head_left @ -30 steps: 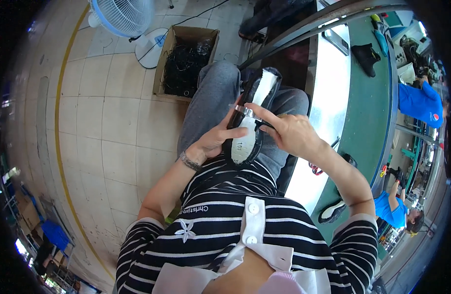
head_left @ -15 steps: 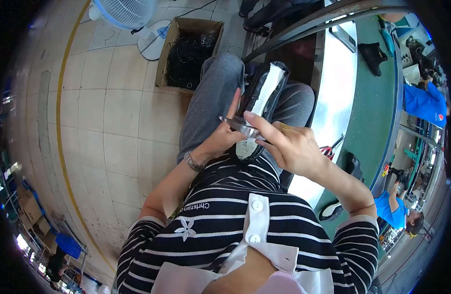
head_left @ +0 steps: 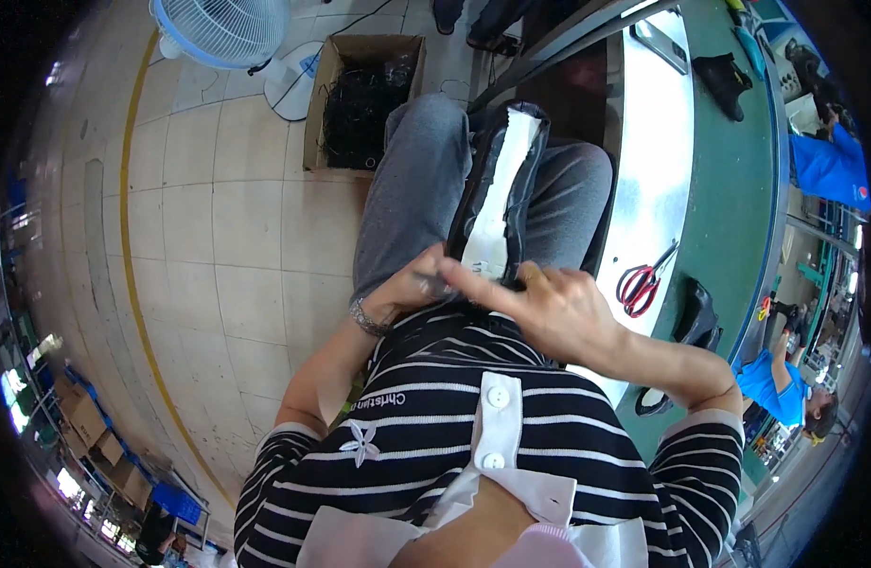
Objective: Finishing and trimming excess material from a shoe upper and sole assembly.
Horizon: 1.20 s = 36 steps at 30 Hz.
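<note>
- Shoe (head_left: 522, 194) lying over the lap: black and leather-like, glossy along its sides.
- Sole strip (head_left: 501, 189): white, matt and paper- or cloth-like, with ragged edges.
- Tabletop (head_left: 658, 142): bright, smooth, reflective sheet metal along the near edge; flat green matt surface beyond.
- Scissors (head_left: 639, 289): glossy red handles that look like plastic.
- Smartphone (head_left: 660, 45): smooth and shiny.
- Wristband (head_left: 363, 317): silvery metal links.
- Trousers (head_left: 412, 161): soft grey cloth, matt.
- Striped shirt (head_left: 426, 417): matt knit; buttons (head_left: 497, 396) smooth, white and slightly glossy.
- Box (head_left: 317, 133): matt brown cardboard.
- Fan (head_left: 222, 33): smooth blue-and-white plastic-looking body.
- Floor (head_left: 255, 237): pale smooth tiles with faint sheen.
</note>
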Each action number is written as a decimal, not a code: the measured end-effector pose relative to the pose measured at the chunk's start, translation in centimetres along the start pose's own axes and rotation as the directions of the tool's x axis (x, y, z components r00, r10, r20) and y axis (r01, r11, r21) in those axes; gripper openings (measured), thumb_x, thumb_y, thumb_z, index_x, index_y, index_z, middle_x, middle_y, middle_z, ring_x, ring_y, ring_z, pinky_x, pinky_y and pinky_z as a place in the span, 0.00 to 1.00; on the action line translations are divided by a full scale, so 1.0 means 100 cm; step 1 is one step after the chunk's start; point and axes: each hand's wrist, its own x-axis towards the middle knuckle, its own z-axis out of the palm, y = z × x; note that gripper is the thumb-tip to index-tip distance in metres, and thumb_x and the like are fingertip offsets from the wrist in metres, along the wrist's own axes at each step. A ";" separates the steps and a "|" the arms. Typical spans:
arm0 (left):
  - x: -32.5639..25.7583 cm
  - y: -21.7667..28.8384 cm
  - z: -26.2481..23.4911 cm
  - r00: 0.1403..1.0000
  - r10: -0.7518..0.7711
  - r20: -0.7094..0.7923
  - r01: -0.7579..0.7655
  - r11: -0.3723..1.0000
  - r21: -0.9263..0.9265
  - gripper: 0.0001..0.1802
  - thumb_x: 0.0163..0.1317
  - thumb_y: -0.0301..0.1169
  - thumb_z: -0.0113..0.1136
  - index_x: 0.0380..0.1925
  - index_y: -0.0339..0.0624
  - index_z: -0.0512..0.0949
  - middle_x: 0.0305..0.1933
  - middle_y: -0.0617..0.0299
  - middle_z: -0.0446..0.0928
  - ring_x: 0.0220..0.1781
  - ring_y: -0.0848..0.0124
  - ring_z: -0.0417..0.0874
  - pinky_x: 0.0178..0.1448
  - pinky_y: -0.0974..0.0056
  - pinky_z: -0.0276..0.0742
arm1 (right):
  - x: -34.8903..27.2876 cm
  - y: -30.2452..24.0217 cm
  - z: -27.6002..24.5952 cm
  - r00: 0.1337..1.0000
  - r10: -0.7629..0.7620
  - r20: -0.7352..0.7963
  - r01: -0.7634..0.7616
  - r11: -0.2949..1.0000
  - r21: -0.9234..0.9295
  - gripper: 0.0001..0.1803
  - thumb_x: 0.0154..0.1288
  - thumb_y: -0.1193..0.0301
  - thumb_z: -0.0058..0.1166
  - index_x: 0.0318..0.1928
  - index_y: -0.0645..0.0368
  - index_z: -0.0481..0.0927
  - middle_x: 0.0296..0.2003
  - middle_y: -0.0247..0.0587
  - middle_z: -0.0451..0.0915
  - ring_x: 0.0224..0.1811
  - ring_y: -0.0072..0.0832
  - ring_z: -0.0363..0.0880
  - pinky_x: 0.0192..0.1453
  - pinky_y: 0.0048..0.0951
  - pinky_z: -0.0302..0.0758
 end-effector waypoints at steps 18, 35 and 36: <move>0.004 0.011 0.001 0.886 -0.459 0.063 0.417 0.850 0.321 0.26 0.56 0.36 0.70 0.52 0.38 0.74 0.47 0.60 0.79 0.50 0.72 0.78 0.57 0.65 0.73 | -0.009 0.002 0.002 0.995 0.030 0.095 -0.051 0.973 0.225 0.39 0.70 0.70 0.44 0.74 0.27 0.42 0.26 0.50 0.79 0.13 0.23 0.75 0.12 0.24 0.71; -0.004 0.005 0.021 0.943 -0.334 -0.004 0.333 0.942 -0.048 0.28 0.57 0.33 0.68 0.55 0.37 0.71 0.51 0.58 0.76 0.53 0.71 0.76 0.57 0.63 0.74 | -0.021 0.005 0.014 0.985 -0.129 -0.116 0.140 0.985 0.096 0.38 0.71 0.71 0.42 0.74 0.30 0.40 0.25 0.45 0.78 0.18 0.24 0.78 0.15 0.21 0.72; -0.029 -0.036 -0.004 0.948 -0.319 -0.011 0.319 0.947 0.029 0.28 0.56 0.33 0.68 0.55 0.37 0.70 0.52 0.58 0.76 0.53 0.71 0.76 0.58 0.63 0.73 | -0.020 0.005 0.018 0.988 -0.098 -0.118 0.111 0.988 0.109 0.38 0.71 0.71 0.43 0.74 0.31 0.41 0.25 0.46 0.78 0.17 0.25 0.78 0.15 0.21 0.72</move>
